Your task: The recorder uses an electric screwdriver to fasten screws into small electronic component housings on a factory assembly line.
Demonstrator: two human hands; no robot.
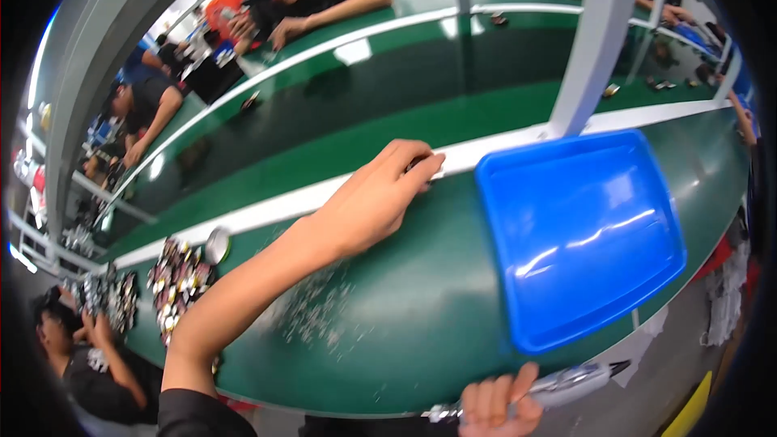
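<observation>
Left hand (pixel 376 198): your fingers are pinched shut on a small dark part (pixel 414 165), mostly hidden; you cannot tell its kind.
Part location: at the white strip (pixel 267 209), just left of the blue tray (pixel 579 235).
Right hand (pixel 494 405): closed around a silvery tool (pixel 566 382) at the table's near edge, below the tray.
Handling (judged): the part looks light, stiff and easily dropped; grip it by its side edges with your fingertips.
Tray: shallow, glossy, nothing seen inside.
Left of tray: scattered silvery bits (pixel 312 316); farther left, a heap of small components (pixel 178 279).
</observation>
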